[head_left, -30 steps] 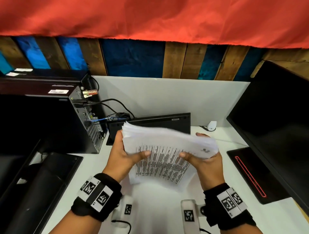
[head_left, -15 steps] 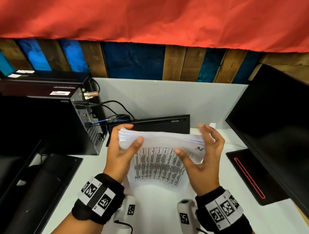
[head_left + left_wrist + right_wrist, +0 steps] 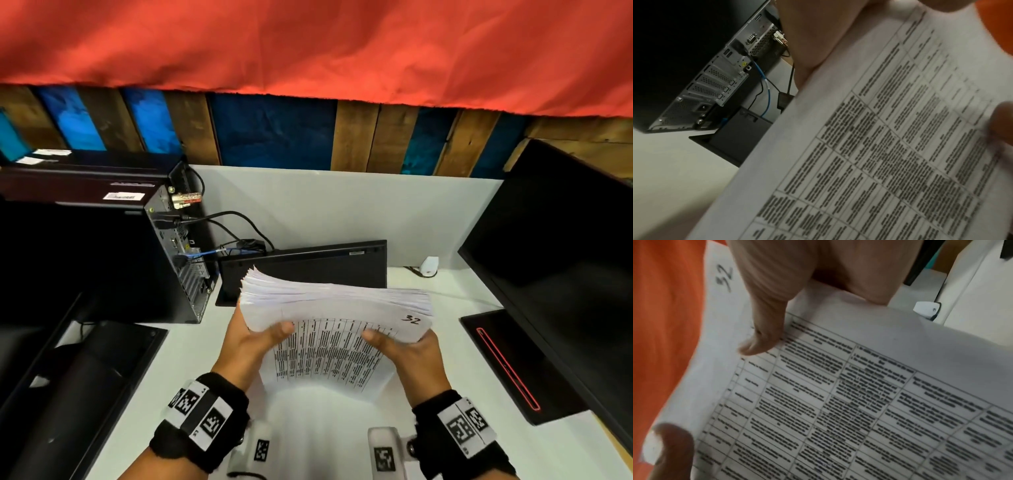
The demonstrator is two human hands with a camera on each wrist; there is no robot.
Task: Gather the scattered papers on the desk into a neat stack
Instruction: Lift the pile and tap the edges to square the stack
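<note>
- Paper stack: gripped at both sides, thumbs on printed top sheet.
- Left hand: curled round left edge.
- Right hand: curled round right edge.
- Fingers beneath: hidden; print blurred.

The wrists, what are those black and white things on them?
Each wrist wears a thick black band. The left band and the right band carry white tags printed with black square code patterns. Below each band hangs a small white camera block, the left block and the right block, each with its own square code. The hands are bare.
</note>
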